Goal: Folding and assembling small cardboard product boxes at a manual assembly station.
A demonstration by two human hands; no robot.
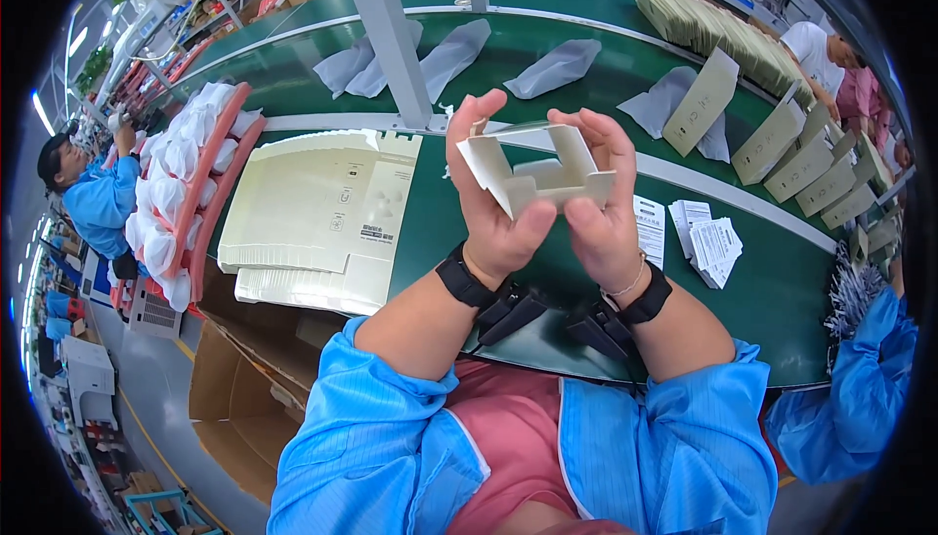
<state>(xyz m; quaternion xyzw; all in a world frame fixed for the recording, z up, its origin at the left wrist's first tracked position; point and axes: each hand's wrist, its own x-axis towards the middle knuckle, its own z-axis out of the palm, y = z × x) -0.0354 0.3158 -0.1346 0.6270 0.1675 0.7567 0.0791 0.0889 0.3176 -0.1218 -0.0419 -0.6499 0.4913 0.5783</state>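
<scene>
A small cream cardboard box (532, 186) with raised flaps is held up between my two hands, its open end facing me. My left hand (493, 208) grips its left side, with the thumb along the lower edge. On the other side my right hand (608, 208) wraps round it, thumb at the bottom and fingers behind. Black straps with dark devices circle both wrists. To the left lies a stack of flat cream box blanks (313, 205) on the green bench. Printed leaflets (711, 245) rest to the right of my right hand.
Wrapped white items fill red trays (210, 178) at the left. Grey pouches (555, 68) lie on the green belt (606, 32) behind a metal post (386, 27). Cream boxes (767, 144) stand at right. A brown carton (239, 388) sits lower left. Other people work on both sides.
</scene>
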